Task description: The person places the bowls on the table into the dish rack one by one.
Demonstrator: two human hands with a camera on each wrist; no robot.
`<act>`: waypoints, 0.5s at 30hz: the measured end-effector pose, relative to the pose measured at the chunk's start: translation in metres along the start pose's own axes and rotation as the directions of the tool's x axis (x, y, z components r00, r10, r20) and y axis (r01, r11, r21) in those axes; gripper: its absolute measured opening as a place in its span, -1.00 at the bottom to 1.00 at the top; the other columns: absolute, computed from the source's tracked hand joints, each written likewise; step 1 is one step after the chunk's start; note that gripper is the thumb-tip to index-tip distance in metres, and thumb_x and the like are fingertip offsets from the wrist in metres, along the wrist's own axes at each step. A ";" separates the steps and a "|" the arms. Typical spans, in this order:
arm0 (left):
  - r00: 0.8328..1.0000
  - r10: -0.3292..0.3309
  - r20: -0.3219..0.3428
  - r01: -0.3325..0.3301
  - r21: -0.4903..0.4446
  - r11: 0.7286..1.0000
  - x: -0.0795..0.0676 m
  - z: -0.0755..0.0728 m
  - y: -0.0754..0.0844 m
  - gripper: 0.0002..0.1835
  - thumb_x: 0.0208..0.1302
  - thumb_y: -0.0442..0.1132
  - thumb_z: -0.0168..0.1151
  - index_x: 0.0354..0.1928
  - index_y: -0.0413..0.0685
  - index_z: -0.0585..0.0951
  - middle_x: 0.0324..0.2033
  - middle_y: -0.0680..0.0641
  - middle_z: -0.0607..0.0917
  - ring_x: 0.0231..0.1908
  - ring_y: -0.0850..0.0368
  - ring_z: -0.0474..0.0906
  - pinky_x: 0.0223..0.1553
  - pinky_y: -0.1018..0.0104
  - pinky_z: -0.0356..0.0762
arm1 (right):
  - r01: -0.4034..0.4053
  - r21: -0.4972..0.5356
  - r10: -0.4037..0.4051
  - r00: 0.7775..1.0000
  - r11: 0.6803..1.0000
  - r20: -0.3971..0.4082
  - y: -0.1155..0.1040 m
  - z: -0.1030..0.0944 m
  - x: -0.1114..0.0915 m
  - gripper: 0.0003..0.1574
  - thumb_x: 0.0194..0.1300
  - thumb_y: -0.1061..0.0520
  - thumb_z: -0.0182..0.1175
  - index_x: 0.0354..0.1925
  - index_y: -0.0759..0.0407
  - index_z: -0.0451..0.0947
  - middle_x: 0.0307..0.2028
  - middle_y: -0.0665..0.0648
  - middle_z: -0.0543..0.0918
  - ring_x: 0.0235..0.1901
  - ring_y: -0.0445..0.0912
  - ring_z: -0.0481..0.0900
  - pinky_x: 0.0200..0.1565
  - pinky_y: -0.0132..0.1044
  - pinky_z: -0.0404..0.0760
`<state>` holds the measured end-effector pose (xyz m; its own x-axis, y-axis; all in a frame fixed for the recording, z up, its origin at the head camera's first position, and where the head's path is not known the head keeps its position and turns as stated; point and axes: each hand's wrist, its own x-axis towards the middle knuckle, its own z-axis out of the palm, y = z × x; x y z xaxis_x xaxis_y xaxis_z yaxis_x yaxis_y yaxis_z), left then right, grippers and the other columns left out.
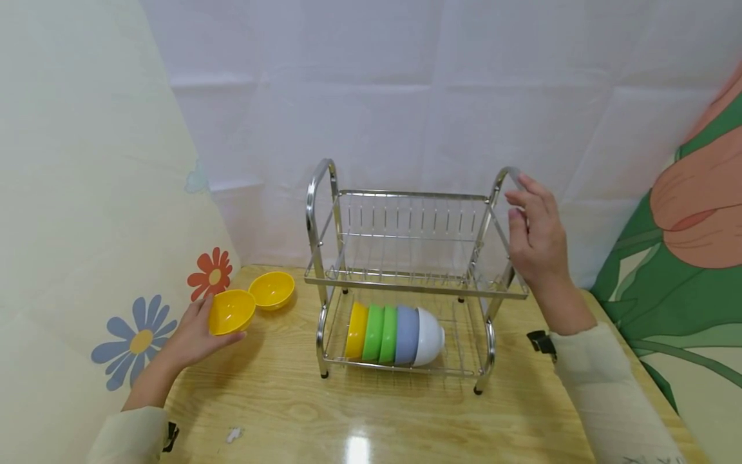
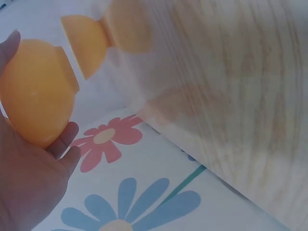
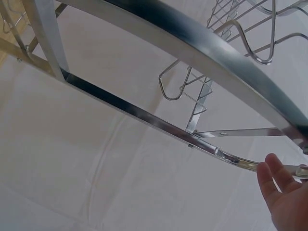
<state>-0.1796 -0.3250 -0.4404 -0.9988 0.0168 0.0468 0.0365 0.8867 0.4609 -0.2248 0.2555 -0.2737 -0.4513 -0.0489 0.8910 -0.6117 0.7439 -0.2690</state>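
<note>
At the left of the head view my left hand (image 1: 194,332) grips a yellow bowl (image 1: 233,312), thumb on one side and fingers on the other. The left wrist view shows this bowl (image 2: 41,91) from its outside. Just behind it on the table stands another yellow bowl (image 1: 272,290). My right hand (image 1: 539,238) is up at the right handle of a two-tier metal dish rack (image 1: 400,283). In the right wrist view its loosely bent fingertips (image 3: 272,168) appear to be at the handle's curved bar; the rest of the hand is cut off.
On the rack's lower tier several bowls stand on edge in a row: a yellow bowl (image 1: 356,331), two green ones, a blue-grey one and a white bowl (image 1: 429,336). A small white scrap (image 1: 234,435) lies on the wooden table (image 1: 290,412). Cloth hangs behind and beside.
</note>
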 end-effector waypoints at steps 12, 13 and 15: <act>0.999 0.034 -0.005 -0.034 -0.011 0.999 0.000 -0.004 0.016 0.35 0.10 0.37 0.34 0.55 -0.35 -0.22 0.42 -0.54 0.03 0.27 -0.52 0.16 0.17 -0.51 0.33 | -0.008 -0.007 0.008 1.000 1.000 0.013 0.003 0.000 0.000 -0.65 0.47 0.28 -0.04 0.14 0.35 0.48 0.40 0.18 0.41 -0.05 0.17 0.59 -0.14 -0.69 0.29; 0.999 0.038 -0.007 -0.038 -0.013 0.999 -0.001 -0.004 0.017 0.35 0.11 0.36 0.34 0.55 -0.35 -0.21 0.42 -0.54 0.04 0.26 -0.51 0.17 0.17 -0.50 0.35 | -0.009 -0.005 0.009 1.000 1.000 0.012 0.002 0.000 0.000 -0.65 0.47 0.28 -0.04 0.14 0.35 0.48 0.40 0.18 0.41 -0.07 0.16 0.58 -0.14 -0.69 0.29; 0.999 0.044 -0.011 -0.044 -0.009 0.999 -0.002 -0.004 0.019 0.35 0.11 0.36 0.34 0.55 -0.35 -0.21 0.41 -0.53 0.05 0.26 -0.50 0.18 0.16 -0.50 0.35 | -0.009 0.000 0.009 1.000 1.000 0.005 0.002 0.000 -0.001 -0.65 0.46 0.30 -0.03 0.14 0.35 0.49 0.39 0.18 0.42 -0.10 0.13 0.58 -0.15 -0.69 0.28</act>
<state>-0.1773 -0.3106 -0.4280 -0.9958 0.0502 0.0768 0.0804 0.8811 0.4660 -0.2260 0.2567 -0.2750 -0.4601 -0.0460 0.8867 -0.6077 0.7445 -0.2766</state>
